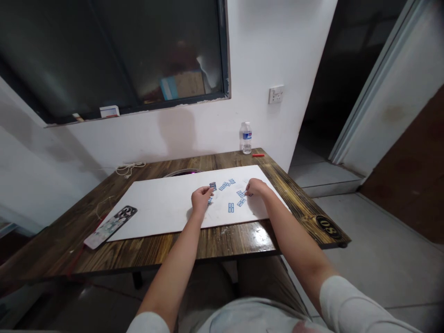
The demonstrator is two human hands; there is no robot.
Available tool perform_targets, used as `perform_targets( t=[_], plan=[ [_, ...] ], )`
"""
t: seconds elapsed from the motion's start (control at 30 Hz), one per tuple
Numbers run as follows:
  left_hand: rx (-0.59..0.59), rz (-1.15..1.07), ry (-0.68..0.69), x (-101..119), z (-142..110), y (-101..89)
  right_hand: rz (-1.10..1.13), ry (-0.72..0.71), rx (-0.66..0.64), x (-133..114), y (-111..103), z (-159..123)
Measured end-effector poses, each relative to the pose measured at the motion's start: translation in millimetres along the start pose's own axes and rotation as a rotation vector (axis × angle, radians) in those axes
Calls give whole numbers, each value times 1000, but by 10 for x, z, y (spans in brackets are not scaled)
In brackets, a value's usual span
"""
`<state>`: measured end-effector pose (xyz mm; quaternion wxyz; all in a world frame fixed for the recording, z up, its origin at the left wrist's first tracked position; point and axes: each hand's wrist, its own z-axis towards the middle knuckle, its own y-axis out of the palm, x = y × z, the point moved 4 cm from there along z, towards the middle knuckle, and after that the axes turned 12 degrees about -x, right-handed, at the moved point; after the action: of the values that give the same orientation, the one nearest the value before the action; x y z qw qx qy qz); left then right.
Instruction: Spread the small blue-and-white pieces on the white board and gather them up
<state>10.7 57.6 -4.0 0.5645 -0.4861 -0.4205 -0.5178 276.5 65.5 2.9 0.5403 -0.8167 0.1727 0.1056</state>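
Observation:
Several small blue-and-white rectangular pieces lie on a large white board (163, 203). One lone pair-like piece (231, 207) is nearest the front, and a short row of pieces (222, 188) runs further back. My left hand (201, 200) is closed in a pinch at the left of the group, holding a darker small blue piece (212, 186) at its fingertips. Another piece (210, 200) shows just beside those fingers. On the right, my right hand (257, 187) has its fingers pinched together low over the board, beside a blue-striped piece (240, 194). What its fingertips hold, if anything, is partly hidden.
The board lies on a dark wooden table (222, 245). A phone (111, 226) overlaps the board's left edge. A plastic bottle (246, 138) and a red stick-like object (258, 155) stand at the back right. A white cable (129, 169) lies at the back left.

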Motion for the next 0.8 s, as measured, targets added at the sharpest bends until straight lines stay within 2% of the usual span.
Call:
perform_targets(
  t=[0.13, 0.27, 0.4, 0.53, 0.6, 0.7, 0.8],
  plan=[
    [1, 13, 7, 12, -6, -14, -1, -30, 1, -2, 30, 49],
    [6, -8, -22, 17, -32, -14, 37, -103, 56, -7, 26, 82],
    [-10, -2, -38, 37, -56, 7, 283, -238, 127, -46, -17, 64],
    [-52, 28, -14, 67, -65, 38, 684, -551, 76, -276, -11, -42],
    [-79, 39, -11, 83, -73, 57, 822, -659, 38, -429, 28, -107],
    [-121, 27, -17, 110, -91, 86, 925, -747, 25, -639, 118, -181],
    [-183, -1, -22, 139, -105, 116, 980, -767, 56, -763, 203, -209]
  ],
)
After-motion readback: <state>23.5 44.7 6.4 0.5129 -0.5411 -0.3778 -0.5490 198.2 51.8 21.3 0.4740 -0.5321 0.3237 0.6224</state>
